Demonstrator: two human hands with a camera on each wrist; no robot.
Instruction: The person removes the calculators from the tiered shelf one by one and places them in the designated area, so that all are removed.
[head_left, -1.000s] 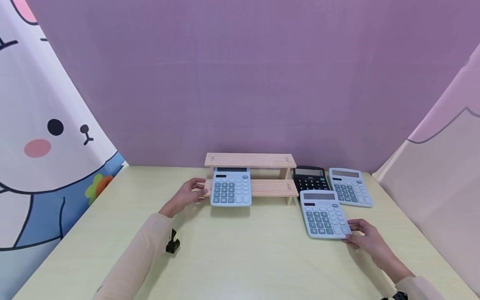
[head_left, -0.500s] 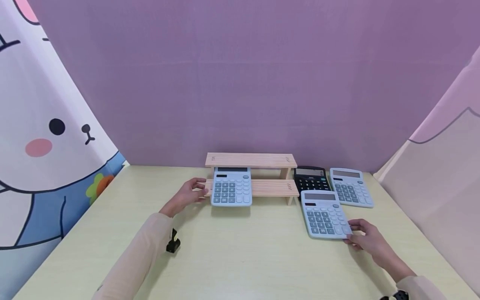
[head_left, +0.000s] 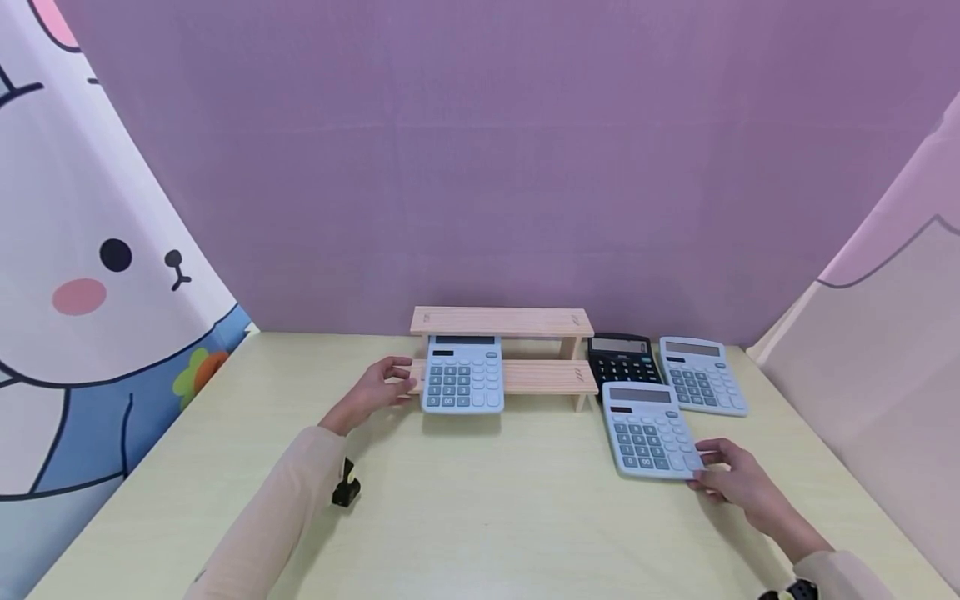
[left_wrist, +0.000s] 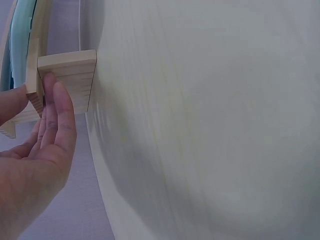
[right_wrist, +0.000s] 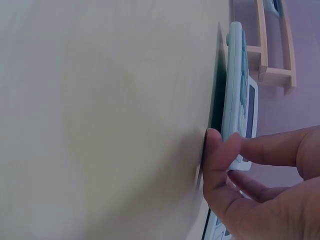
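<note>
- Pinching front calculator [head_left: 651, 430] by near corner with right hand [head_left: 738, 483]
- Likely light, stiff; best held by side edges
- Apparently gripping wooden rack [head_left: 547, 377] with left hand [head_left: 369, 393]

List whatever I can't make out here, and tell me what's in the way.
Head view: top end of the shelf calculator, hidden by the upper board.
Head view: lower part of the black calculator, hidden by the front calculator.
Head view: the front calculator's fine print, too small to read.
Left wrist view: part of the shelf calculator, cut off by the top edge.
Right wrist view: the front calculator's held corner, partly covered by the right hand.
</note>
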